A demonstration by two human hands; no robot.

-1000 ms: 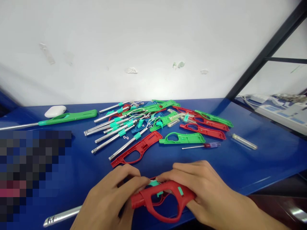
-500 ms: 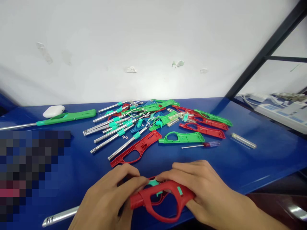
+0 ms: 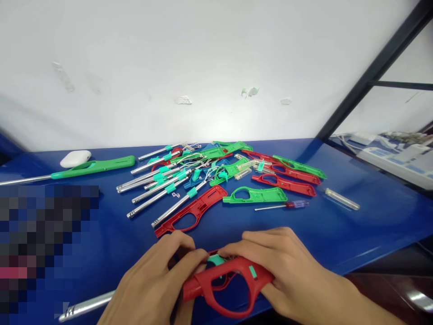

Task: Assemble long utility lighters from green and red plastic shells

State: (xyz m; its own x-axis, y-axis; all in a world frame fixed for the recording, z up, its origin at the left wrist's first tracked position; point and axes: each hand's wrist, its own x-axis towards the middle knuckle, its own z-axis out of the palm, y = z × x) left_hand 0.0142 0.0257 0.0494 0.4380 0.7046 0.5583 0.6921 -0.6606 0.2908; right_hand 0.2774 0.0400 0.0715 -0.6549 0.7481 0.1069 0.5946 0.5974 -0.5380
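Observation:
Low in the view, a red lighter casing (image 3: 230, 266) has its two halves a little apart, with a teal trigger (image 3: 215, 259) between them. My left hand (image 3: 155, 275) is closed on its nose end. Out from behind that hand sticks a metal lighter tube (image 3: 88, 306); where it joins the casing is hidden. My right hand (image 3: 280, 262) wraps the handle end, fingertips at the upper edge near the trigger. Just beyond my left hand lies a loose red casing half (image 3: 199, 205).
Behind lie several metal tubes (image 3: 150, 201) with teal clips and wires, and green casing halves (image 3: 270, 195). A screwdriver (image 3: 284, 206) and a clear tube (image 3: 342, 200) lie right. An assembled green lighter (image 3: 98, 167) and white case (image 3: 75, 158) are left; a power strip (image 3: 395, 160) is far right.
My left hand's fingers have shifted slightly around the nose of the red casing. Both hands keep their hold, and the parts on the table lie as before.

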